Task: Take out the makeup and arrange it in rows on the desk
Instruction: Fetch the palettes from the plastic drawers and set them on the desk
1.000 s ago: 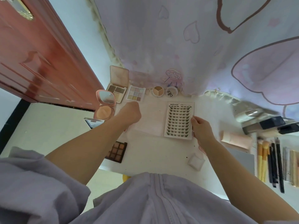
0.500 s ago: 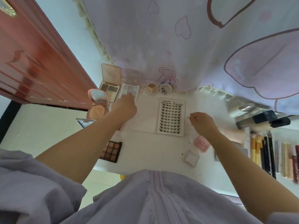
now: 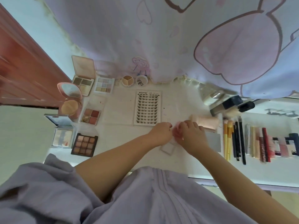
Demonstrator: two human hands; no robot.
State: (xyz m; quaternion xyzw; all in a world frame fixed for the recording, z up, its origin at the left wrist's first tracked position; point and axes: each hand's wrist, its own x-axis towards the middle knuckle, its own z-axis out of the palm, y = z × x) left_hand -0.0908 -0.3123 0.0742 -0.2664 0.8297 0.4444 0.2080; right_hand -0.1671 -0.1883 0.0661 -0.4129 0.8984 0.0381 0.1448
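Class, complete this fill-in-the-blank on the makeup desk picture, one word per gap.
1. Both hands meet at a small ____ compact.
2. The false-lash card reads ____ along its far edge.
3. The yellow-handled brushes lie to the ____ of the hands.

Missing words: pink; XOYO; right

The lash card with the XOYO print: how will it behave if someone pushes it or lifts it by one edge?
The lash card lies flat and looks thin, so it probably slides easily on the smooth desk. Lifted by one edge, it may bend a little. It seems light, and the small lash rows could be delicate.
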